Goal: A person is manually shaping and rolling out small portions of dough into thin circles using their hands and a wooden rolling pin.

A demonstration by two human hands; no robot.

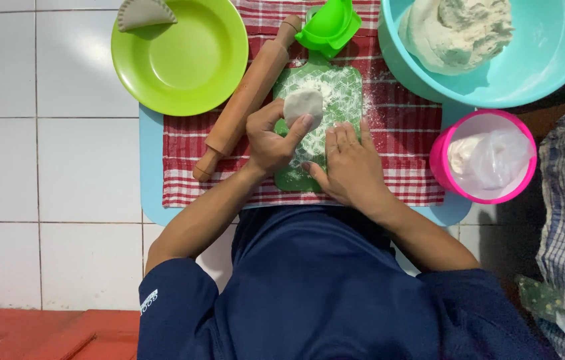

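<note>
Dough (302, 105) lies on the floured green board (342, 90), pinched at its near edge by the left hand (270, 137). Right hand (352, 167) rests flat, fingers together. Disc looks soft, light, tearable; best lifted by its rim.

A small pale flattened dough disc (302, 105) lies tilted on the floured green patterned cutting board (336, 93).
</note>
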